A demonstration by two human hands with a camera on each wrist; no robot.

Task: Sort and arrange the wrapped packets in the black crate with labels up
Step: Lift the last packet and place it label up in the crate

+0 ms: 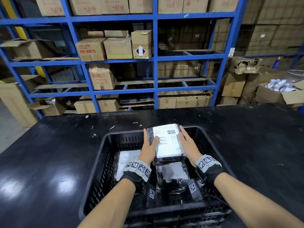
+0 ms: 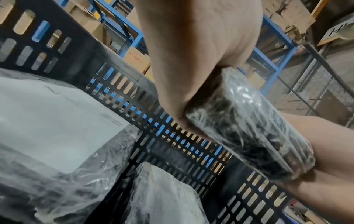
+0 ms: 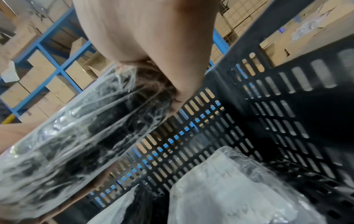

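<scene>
I hold a black, film-wrapped packet (image 1: pixel 166 142) between both hands above the far part of the black crate (image 1: pixel 102 148), white label facing up. My left hand (image 1: pixel 148 146) grips its left edge with the thumb on the label. My right hand (image 1: pixel 187 143) clasps its right edge. In the left wrist view the held packet (image 2: pixel 249 125) sits under my left hand (image 2: pixel 191 60). In the right wrist view the same packet (image 3: pixel 76 128) is pressed by my right hand (image 3: pixel 143 37). Two more packets lie in the crate, one at the left (image 1: pixel 126 160) and one in the middle (image 1: pixel 172 173), labels up.
The crate stands on a black table (image 1: pixel 49 153) near its front edge. Blue shelving (image 1: pixel 154 60) with cardboard boxes runs behind the table. An open carton (image 1: pixel 279 94) stands at the far right. The crate's slotted walls (image 3: pixel 268 121) surround the packets.
</scene>
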